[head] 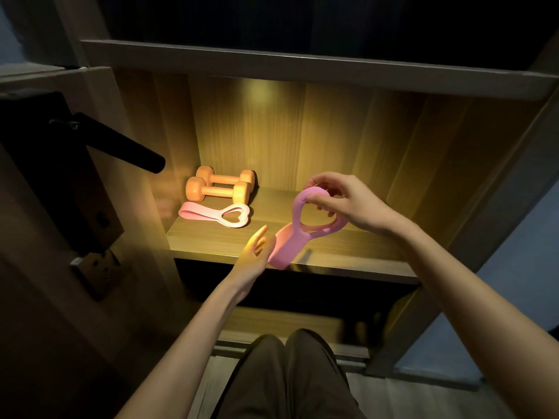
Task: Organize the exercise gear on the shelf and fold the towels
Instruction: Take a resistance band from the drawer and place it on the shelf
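1. Pinching the looped top of a pink rubbery exercise band with a heart-shaped handle (pixel 298 229), the right hand (pixel 344 204) sits right of centre in the frame, its fingers closed on the band's upper curve.
2. That band hangs tilted from the grip, its flat lower strap reaching down to the front edge of the lit wooden shelf (pixel 348 249).
3. The left hand (pixel 254 258) is just below centre, fingers spread and loose, its fingertips at the strap's lower end; whether they touch it cannot be told.
4. A second, paler pink band with a heart-shaped handle (pixel 216 215) lies flat on the shelf, left of centre, well apart from the held one.
5. Just behind it, two orange dumbbells (pixel 219 187) lie side by side near the shelf's back left corner, the nearer one almost touching the pale band.
6. A black door lever handle (pixel 121 143) juts in at the left of the frame, on a dark plate.
7. Dark trouser knees (pixel 287 373) fill the bottom centre.
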Demonstrator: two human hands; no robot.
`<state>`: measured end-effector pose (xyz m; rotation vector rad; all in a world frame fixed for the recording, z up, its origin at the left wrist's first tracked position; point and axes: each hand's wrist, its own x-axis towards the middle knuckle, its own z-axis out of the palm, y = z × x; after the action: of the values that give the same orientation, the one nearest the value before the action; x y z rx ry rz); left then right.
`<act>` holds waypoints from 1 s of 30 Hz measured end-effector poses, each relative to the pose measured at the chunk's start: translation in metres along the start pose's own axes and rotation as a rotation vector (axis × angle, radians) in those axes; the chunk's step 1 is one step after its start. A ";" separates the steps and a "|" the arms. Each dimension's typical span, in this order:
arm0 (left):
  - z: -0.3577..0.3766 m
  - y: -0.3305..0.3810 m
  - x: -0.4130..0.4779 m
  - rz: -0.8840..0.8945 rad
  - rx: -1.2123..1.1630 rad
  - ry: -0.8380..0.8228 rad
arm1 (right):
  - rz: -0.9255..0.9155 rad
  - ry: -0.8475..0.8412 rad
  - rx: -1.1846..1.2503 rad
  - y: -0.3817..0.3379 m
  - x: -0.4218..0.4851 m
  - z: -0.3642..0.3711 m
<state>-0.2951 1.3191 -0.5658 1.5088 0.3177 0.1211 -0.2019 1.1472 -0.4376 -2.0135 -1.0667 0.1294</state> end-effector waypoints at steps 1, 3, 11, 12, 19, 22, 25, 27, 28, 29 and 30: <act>-0.004 0.001 -0.001 0.074 0.136 0.006 | -0.010 -0.011 -0.027 0.001 0.001 0.001; -0.009 0.013 -0.004 0.218 0.258 -0.040 | -0.015 -0.040 -0.059 0.002 0.002 0.003; -0.006 0.069 -0.007 0.416 0.411 -0.074 | -0.067 -0.058 -0.019 0.002 0.009 0.012; -0.006 0.070 -0.007 0.406 0.386 -0.058 | -0.061 -0.037 0.004 0.002 0.008 0.014; -0.013 0.059 -0.011 0.363 0.245 0.072 | 0.216 0.247 0.321 0.017 0.004 0.044; -0.022 0.062 -0.012 0.342 0.191 0.112 | 0.440 0.193 0.588 0.036 -0.003 0.073; -0.031 0.069 -0.014 0.300 0.119 0.130 | 0.460 -0.008 0.662 0.048 -0.009 0.097; -0.038 0.071 -0.014 0.274 0.064 0.128 | 0.394 -0.165 0.599 0.048 -0.010 0.107; -0.041 0.071 -0.014 0.259 0.031 0.133 | 0.367 -0.221 0.565 0.044 -0.009 0.109; -0.044 0.072 -0.015 0.245 0.001 0.146 | 0.352 -0.248 0.530 0.043 -0.005 0.112; -0.047 0.071 -0.015 0.239 -0.024 0.168 | 0.335 -0.254 0.512 0.041 -0.002 0.115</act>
<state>-0.3137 1.3645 -0.4946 1.5123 0.2678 0.4413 -0.2268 1.2058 -0.5418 -1.7094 -0.7363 0.7715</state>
